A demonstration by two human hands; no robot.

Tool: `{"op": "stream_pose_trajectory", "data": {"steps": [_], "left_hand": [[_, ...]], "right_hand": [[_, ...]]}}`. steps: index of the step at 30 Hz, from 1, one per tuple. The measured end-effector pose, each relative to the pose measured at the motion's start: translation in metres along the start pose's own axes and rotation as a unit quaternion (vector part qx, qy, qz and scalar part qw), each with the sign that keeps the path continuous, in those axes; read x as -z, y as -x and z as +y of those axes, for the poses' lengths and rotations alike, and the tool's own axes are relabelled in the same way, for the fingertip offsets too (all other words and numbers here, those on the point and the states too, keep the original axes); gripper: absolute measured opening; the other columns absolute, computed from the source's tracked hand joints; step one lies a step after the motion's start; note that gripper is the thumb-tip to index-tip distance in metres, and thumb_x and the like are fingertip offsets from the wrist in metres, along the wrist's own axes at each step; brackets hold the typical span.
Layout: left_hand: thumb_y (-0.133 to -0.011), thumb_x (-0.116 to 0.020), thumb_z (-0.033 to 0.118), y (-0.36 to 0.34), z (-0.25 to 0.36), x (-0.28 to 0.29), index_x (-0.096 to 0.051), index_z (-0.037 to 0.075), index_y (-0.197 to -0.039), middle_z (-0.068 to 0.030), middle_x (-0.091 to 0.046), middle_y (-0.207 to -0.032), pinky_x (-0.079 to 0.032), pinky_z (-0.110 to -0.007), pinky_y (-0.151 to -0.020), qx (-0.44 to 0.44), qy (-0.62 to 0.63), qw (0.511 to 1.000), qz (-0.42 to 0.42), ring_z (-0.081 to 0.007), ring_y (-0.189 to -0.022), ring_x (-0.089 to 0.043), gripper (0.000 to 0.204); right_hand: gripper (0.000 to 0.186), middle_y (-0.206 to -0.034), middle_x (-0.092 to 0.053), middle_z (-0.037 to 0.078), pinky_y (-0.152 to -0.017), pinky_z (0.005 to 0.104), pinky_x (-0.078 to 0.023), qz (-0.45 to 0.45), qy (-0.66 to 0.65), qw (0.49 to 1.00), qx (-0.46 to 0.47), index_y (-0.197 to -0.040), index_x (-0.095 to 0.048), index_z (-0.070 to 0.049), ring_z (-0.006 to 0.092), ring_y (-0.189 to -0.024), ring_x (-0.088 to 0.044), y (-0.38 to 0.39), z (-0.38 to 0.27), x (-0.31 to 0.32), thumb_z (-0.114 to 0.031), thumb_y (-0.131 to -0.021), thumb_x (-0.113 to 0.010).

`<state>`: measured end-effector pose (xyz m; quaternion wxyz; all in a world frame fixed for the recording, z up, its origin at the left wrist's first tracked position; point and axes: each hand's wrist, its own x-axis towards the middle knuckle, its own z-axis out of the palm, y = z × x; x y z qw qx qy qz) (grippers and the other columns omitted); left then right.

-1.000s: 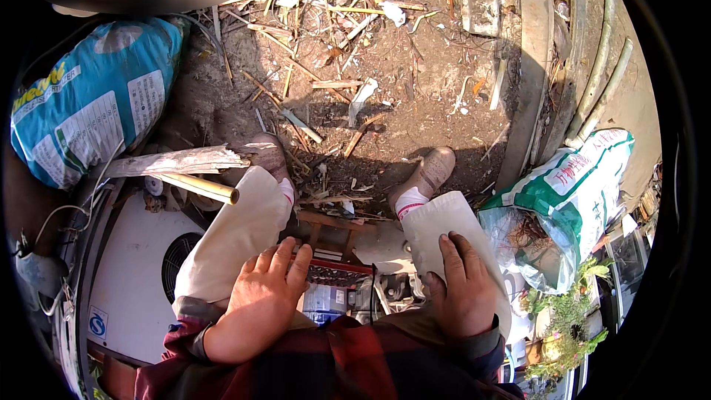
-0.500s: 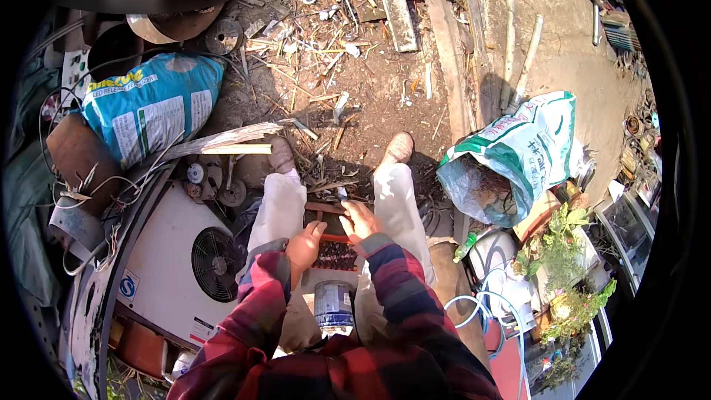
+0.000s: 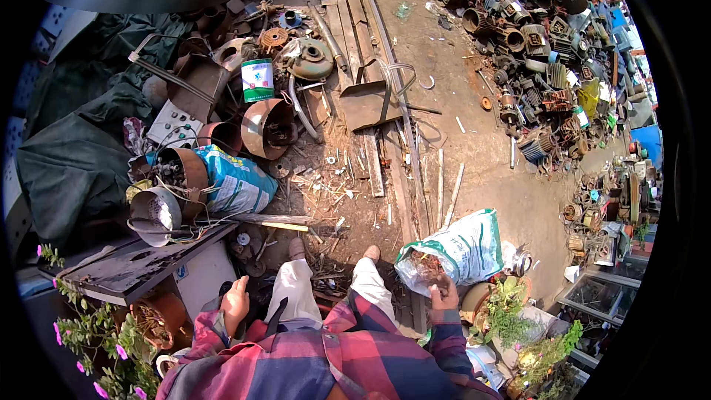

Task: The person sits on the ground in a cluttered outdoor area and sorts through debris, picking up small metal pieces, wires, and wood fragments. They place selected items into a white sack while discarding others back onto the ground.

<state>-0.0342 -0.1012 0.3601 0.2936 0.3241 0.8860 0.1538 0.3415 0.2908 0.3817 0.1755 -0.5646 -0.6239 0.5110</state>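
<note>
My right hand [image 3: 444, 295] reaches to the lower edge of the mouth of a white and green woven sack [image 3: 474, 243]. Its fingers are bent together there; whatever they may grip is too small to make out. Brownish scrap [image 3: 425, 264] shows inside the sack, which lies on its side with the opening toward me. Out to the left, my left hand [image 3: 235, 305] hovers beside my knee, fingers stretched loosely, holding nothing I can see. Nearest to it are a dark board [image 3: 141, 267] and the white casing [image 3: 209, 275] beneath it.
A blue sack [image 3: 235, 181] and rusty metal cylinders [image 3: 268, 127] stand at the left. Long planks [image 3: 372, 155] run away from me over littered ground. Old motors [image 3: 529, 44] are heaped at the far right. Potted plants [image 3: 503, 304] grow close to my right arm.
The view has risen, showing more ground ahead. My hands have parted from between my knees: the right has gone to the white and green sack, the left out to the left.
</note>
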Motion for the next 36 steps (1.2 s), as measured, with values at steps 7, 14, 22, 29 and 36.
{"op": "stream_pose_trajectory", "data": {"steps": [7,14,22,29,36], "left_hand": [[-0.082,-0.051,0.003,-0.071,0.012,0.057,-0.041,0.004,-0.131,-0.0219,-0.054,-0.118,-0.049,-0.045,-0.08,-0.1,-0.058,0.989,-0.089,-0.0405,-0.095,-0.059,0.049],[-0.083,-0.054,0.005,-0.127,0.069,0.065,-0.039,0.002,-0.132,-0.0231,-0.052,-0.121,-0.049,-0.043,-0.085,-0.14,-0.085,0.984,-0.064,-0.0396,-0.103,-0.057,0.051],[-0.08,-0.061,0.016,-0.096,0.042,-0.032,-0.057,0.002,-0.115,-0.0173,-0.067,-0.095,-0.049,-0.038,-0.08,0.112,-0.09,0.962,-0.232,-0.0334,-0.089,-0.064,0.039],[-0.088,-0.058,0.026,-0.169,0.206,-0.031,-0.057,0.002,-0.118,-0.0161,-0.065,-0.107,-0.047,-0.031,-0.088,0.112,0.077,0.953,-0.272,-0.0226,-0.102,-0.062,0.039],[-0.081,-0.056,0.025,-0.171,0.219,-0.026,-0.057,0.007,-0.118,-0.0165,-0.068,-0.099,-0.051,-0.037,-0.081,0.205,-0.076,0.968,-0.119,-0.0248,-0.09,-0.067,0.042]], "right_hand": [[0.045,-0.122,-0.053,0.014,-0.061,0.0255,-0.05,0.209,-0.091,0.956,-0.183,-0.134,-0.036,-0.001,0.0164,-0.081,-0.062,0.126,-0.049,0.054,-0.011,-0.093,-0.052],[0.058,-0.098,-0.056,0.013,-0.043,0.0346,-0.047,0.295,-0.096,0.87,-0.384,-0.134,-0.031,-0.004,0.0211,-0.062,-0.058,0.207,0.158,0.087,0.001,-0.082,-0.054],[0.066,-0.11,-0.05,0.012,-0.056,0.0351,-0.05,0.311,-0.23,0.866,-0.316,-0.135,-0.028,-0.005,0.0234,-0.075,-0.06,0.036,0.247,0.134,0.0,-0.078,-0.061],[0.045,-0.129,-0.047,0.015,-0.059,0.0329,-0.051,0.259,-0.286,0.907,-0.17,-0.134,-0.034,-0.006,0.0225,-0.085,-0.062,-0.129,0.089,0.175,-0.004,-0.092,-0.05],[0.044,-0.128,-0.049,0.015,-0.061,0.0293,-0.05,0.301,-0.204,0.925,-0.112,-0.132,-0.036,0.0,0.0213,-0.087,-0.062,-0.194,0.08,0.249,-0.003,-0.091,-0.049]]}}
